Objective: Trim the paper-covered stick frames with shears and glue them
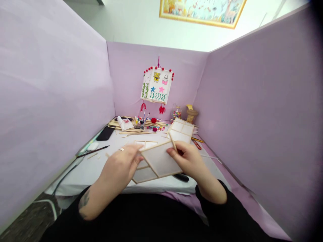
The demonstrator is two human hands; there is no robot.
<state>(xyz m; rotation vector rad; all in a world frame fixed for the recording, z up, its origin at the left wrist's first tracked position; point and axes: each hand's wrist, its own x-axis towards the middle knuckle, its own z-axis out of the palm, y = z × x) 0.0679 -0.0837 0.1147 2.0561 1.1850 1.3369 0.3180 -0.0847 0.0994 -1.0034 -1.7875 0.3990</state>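
White wood-edged panel [161, 160] in both hands [118, 164] [190, 159]; star-decorated lantern [156, 84] behind.

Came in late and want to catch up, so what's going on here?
A person has a pale panel edged with thin wooden sticks in both hands, held over the table. The left hand grips it near its left side, and the right hand pinches it at the upper right. Another framed panel is beyond the right hand, loose sticks lie toward the back, and a decorated white lantern hangs in front of the back partition.
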